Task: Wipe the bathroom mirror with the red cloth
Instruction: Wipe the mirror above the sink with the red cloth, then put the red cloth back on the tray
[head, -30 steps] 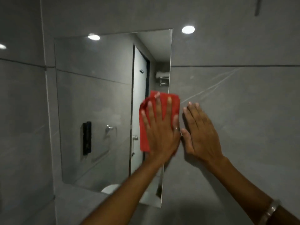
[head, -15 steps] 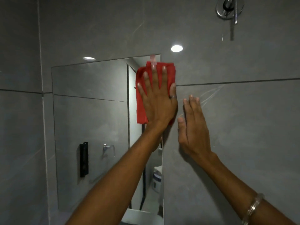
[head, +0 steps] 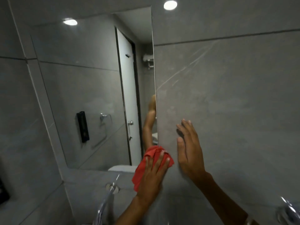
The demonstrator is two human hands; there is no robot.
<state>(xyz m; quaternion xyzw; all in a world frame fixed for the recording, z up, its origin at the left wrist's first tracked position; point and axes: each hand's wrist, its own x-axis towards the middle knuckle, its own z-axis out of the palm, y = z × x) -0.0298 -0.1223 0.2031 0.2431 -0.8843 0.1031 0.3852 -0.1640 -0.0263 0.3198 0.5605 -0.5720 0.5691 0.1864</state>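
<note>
Grey tiles cover the whole wall. On the left side hangs the bathroom mirror, and in its glass you can see a black box stuck on the far wall, a shiny towel ring beside it, and a white door with a small silver handle. A round ceiling light shows in the glass too, up near the top. Below the mirror a chrome tap sticks out of the wall and curves down.

Next comes the left hand. It lies flat on the red cloth with its fingers spread apart, and it presses the cloth at the bottom right corner of the mirror (part of the cloth hangs over the tile under the glass). The cloth is bunched up at its top. The arm's reflection shows in the mirror just above the cloth.

Just beside it, the right hand rests flat on the bare grey tile, fingers close together and pointing up. It holds nothing. A thin bangle sits on that wrist, right at the bottom edge. More shiny metal pokes in at the far right corner, too blurry to tell what it is.
</note>
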